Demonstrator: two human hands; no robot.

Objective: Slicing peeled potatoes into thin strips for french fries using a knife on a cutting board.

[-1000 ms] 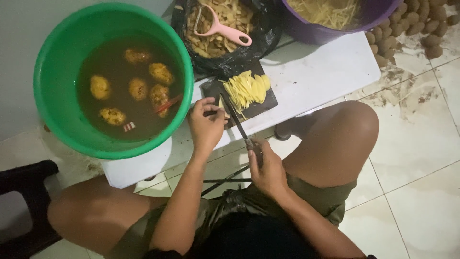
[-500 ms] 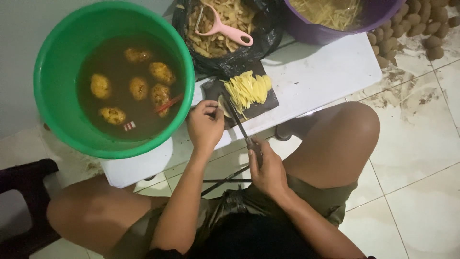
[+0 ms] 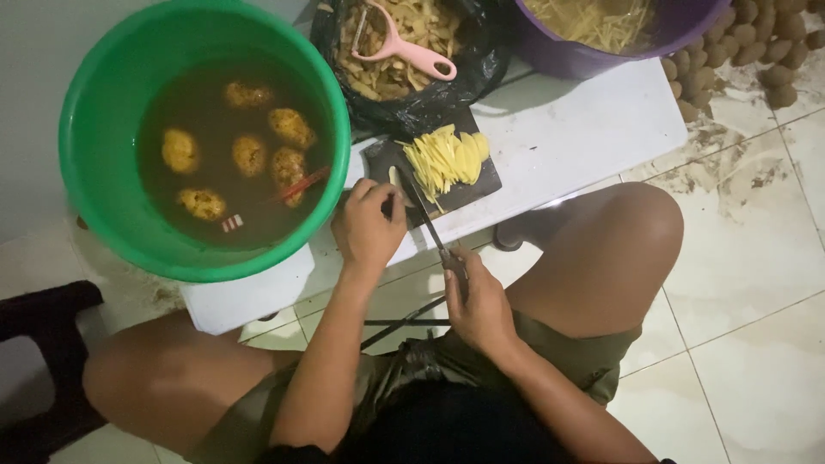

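Head cam: right hand [image 3: 481, 302] fingers grip knife [image 3: 427, 220], left hand [image 3: 368, 225] pinches potato piece [image 3: 393, 177]; green bucket [image 3: 94, 129] w/ water, potatoes [image 3: 249, 155].

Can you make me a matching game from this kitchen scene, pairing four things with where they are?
Things:
1. peeled potatoes
2. pink peeler
3. cut potato sticks
4. knife

Places:
A. on the dark cutting board
B. in the right hand
C. on the peels in the black bag
D. in the water of the green tub

Pairs: 1-D, 2-C, 3-A, 4-B
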